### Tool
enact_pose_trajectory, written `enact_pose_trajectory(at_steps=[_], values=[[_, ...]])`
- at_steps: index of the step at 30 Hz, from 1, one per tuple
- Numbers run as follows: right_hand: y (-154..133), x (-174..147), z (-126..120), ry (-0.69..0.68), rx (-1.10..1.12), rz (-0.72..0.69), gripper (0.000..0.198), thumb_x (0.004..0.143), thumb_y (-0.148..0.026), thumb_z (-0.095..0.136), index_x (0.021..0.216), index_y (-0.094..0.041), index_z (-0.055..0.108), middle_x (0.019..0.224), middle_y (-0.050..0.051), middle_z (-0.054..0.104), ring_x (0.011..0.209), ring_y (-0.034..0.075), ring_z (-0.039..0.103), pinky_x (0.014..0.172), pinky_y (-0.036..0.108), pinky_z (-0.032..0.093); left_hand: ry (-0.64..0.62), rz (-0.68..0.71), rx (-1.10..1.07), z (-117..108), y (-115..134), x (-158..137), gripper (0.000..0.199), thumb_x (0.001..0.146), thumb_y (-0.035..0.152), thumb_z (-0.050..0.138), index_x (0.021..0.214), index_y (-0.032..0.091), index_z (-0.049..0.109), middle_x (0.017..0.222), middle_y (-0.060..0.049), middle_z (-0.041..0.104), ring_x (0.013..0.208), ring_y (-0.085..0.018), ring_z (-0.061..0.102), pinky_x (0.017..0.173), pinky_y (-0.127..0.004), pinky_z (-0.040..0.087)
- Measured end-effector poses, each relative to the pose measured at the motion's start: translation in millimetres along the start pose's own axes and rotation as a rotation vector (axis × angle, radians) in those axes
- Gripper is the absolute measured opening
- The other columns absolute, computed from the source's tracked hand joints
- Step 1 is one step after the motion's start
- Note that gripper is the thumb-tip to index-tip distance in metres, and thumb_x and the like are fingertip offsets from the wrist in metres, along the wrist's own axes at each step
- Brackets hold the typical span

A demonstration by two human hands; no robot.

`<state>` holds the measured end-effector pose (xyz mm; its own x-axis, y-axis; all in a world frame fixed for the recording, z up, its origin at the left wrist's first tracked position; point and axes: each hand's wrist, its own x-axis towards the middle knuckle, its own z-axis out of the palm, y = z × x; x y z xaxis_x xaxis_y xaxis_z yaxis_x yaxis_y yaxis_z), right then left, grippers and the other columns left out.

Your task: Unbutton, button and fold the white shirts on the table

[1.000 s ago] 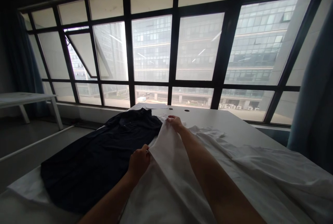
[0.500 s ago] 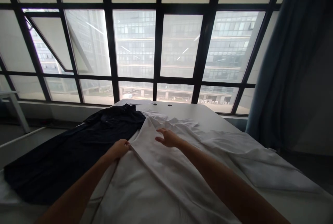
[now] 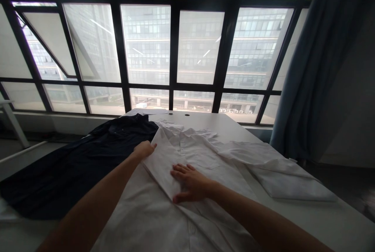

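Observation:
A white button-up shirt (image 3: 202,156) lies spread on the white table, its front with placket and pocket facing up and one side folded inward. My left hand (image 3: 145,149) is closed on the folded left edge of this shirt near its upper part, thumb on top of the cloth; its other fingers are partly hidden. Lower on the folded part, my right hand (image 3: 191,183) rests palm down with fingers spread on the fabric. A dark navy shirt (image 3: 96,154) lies flat along the left side, touching the white one.
The white table (image 3: 222,123) reaches toward a wall of black-framed windows (image 3: 196,49). White cloth, apparently a sleeve (image 3: 293,183), extends to the right. A blue-grey curtain (image 3: 301,72) hangs at the right. Part of another table (image 3: 14,123) stands at the far left.
My left hand has slid forward and slightly right along the shirt's edge. My right hand came down from above the shirt and now lies flat on it, closer to me. The view shifted slightly.

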<state>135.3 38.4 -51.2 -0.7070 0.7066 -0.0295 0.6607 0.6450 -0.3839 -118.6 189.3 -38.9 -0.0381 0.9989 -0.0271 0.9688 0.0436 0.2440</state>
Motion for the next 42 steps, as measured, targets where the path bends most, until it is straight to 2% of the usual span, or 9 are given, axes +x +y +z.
enact_pose_trajectory(at_steps=[9,16,22,26,30,33,36,39,42], values=[[-12.6,-13.5,9.7,0.100,-0.024,0.018,0.074,0.093,-0.062,0.041,0.153,-0.021,0.033,0.159,0.014,0.025,0.148,0.031,0.017,0.120,0.053,0.006,0.078,-0.085,-0.152,15.6,31.3,81.2,0.059,0.095,0.052,0.041,0.120,0.004,0.064,0.124,-0.026,0.063,0.117,-0.034,0.061,0.086,-0.034,0.049],[-24.0,-25.9,9.9,0.170,0.063,-0.020,0.068,0.095,-0.058,0.042,0.150,-0.021,0.037,0.157,0.012,0.032,0.146,0.029,0.026,0.120,0.052,0.014,0.180,-0.126,-0.183,16.2,39.3,120.5,0.042,0.096,0.039,0.045,0.112,0.009,0.068,0.123,-0.023,0.064,0.115,-0.034,0.062,0.085,-0.036,0.050],[-26.6,-29.1,10.5,0.169,0.080,0.002,0.066,0.095,-0.056,0.044,0.149,-0.018,0.039,0.156,0.015,0.033,0.146,0.029,0.026,0.119,0.053,0.014,0.235,-0.097,-0.178,33.8,26.4,111.9,0.045,0.099,0.042,0.037,0.108,0.012,0.068,0.119,-0.020,0.067,0.113,-0.033,0.063,0.086,-0.037,0.049],[-30.3,-35.9,6.3,0.125,0.098,-0.046,0.077,0.092,-0.065,0.043,0.151,-0.016,0.035,0.157,0.016,0.030,0.147,0.031,0.023,0.120,0.053,0.011,0.274,-0.061,-0.161,25.6,25.1,105.0,0.044,0.098,0.044,0.037,0.107,0.013,0.068,0.116,-0.020,0.068,0.111,-0.034,0.063,0.086,-0.039,0.049],[-33.3,-39.9,-7.0,0.078,0.113,-0.139,0.093,0.085,-0.073,0.048,0.154,-0.015,0.026,0.160,0.015,0.023,0.149,0.029,0.017,0.121,0.049,0.005,0.408,0.011,-0.072,11.7,36.6,87.9,0.042,0.097,0.035,0.039,0.129,0.014,0.056,0.124,-0.019,0.064,0.113,-0.033,0.061,0.091,-0.043,0.048],[-31.1,-39.5,-11.8,0.097,0.099,-0.135,0.095,0.084,-0.073,0.050,0.155,-0.014,0.025,0.160,0.015,0.020,0.149,0.028,0.014,0.122,0.048,0.002,0.485,0.191,0.093,21.6,46.6,62.6,0.052,0.095,0.033,0.043,0.141,0.010,0.045,0.144,-0.020,0.048,0.133,-0.033,0.044,0.107,-0.046,0.037],[-25.3,-38.0,-4.3,0.096,0.099,-0.093,0.093,0.085,-0.073,0.047,0.154,-0.014,0.027,0.160,0.016,0.022,0.149,0.029,0.017,0.121,0.049,0.005,0.400,0.381,0.195,46.7,45.2,38.8,0.057,0.096,0.039,0.039,0.146,0.010,0.041,0.156,-0.018,0.032,0.146,-0.032,0.024,0.117,-0.049,0.018],[-20.3,-37.2,7.7,0.089,0.090,-0.076,0.089,0.087,-0.072,0.045,0.154,-0.015,0.028,0.159,0.016,0.025,0.148,0.029,0.018,0.121,0.049,0.008,0.165,0.385,0.178,64.7,31.0,29.9,0.064,0.097,0.045,0.034,0.150,0.008,0.036,0.158,-0.019,0.025,0.148,-0.032,0.019,0.118,-0.050,0.016],[-19.4,-36.9,15.0,0.104,0.060,-0.079,0.088,0.087,-0.071,0.046,0.154,-0.015,0.029,0.159,0.015,0.026,0.148,0.028,0.020,0.121,0.048,0.009,0.016,0.431,0.171,64.2,16.8,33.8,0.071,0.097,0.051,0.030,0.152,0.008,0.030,0.159,-0.017,0.021,0.149,-0.029,0.014,0.119,-0.047,0.015]])
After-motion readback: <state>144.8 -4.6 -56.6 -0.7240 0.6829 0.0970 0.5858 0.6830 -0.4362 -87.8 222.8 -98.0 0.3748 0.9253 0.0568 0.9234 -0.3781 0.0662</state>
